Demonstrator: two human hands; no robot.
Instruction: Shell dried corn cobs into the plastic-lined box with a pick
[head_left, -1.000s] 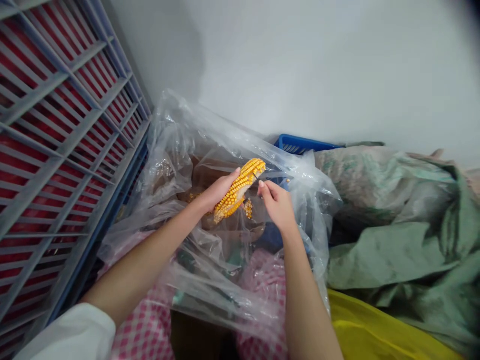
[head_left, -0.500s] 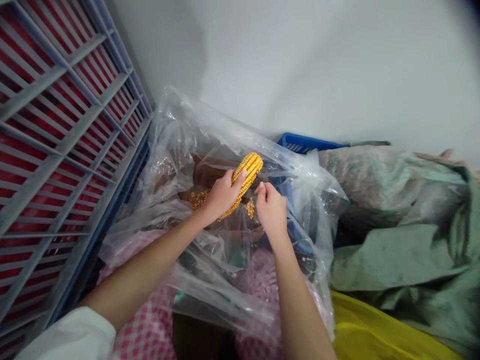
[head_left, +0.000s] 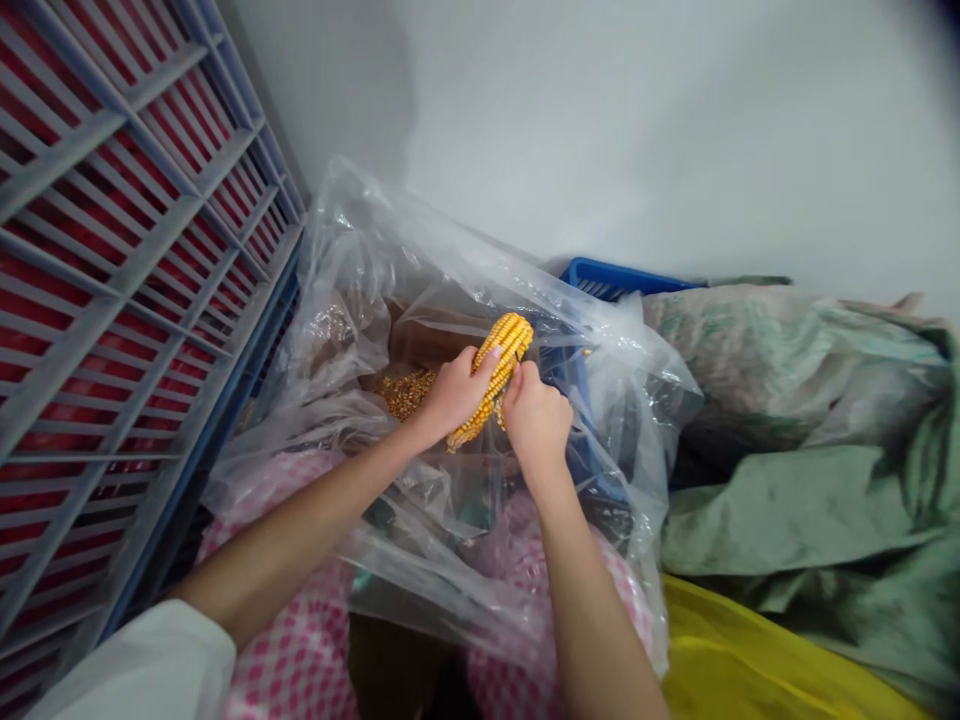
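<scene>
Brought in from the gap seen earlier, the right hand [head_left: 536,425] is now being pressed against the corn cob [head_left: 499,380], and its curled fingers are being kept on the kernels at the cob's right side. The cob is being gripped by the closed left hand [head_left: 454,395], wrapped around its middle, and is being held tilted, with its tip pointing far and right. It is being held inside the mouth of a clear plastic bag [head_left: 352,230], above the bag's contents. Just left of the cob, a patch of loose kernels [head_left: 405,393] is being held in the bag, and it is seen as larger than before. Brown cardboard [head_left: 439,338] is being shown through the plastic beyond the hands.

On the far side of the bag, a blue crate [head_left: 622,278] is being partly covered by it, and a white wall [head_left: 600,120] is being seen behind. On the left, a grey rack [head_left: 127,250] with red behind it is standing beside the bag. On the right, a green sack [head_left: 787,490] is being piled, with a yellow sheet [head_left: 757,660] near it. A pink checked cloth [head_left: 285,640] is lying near the bag, and a white sleeve [head_left: 142,670] is being worn on the left arm.
</scene>
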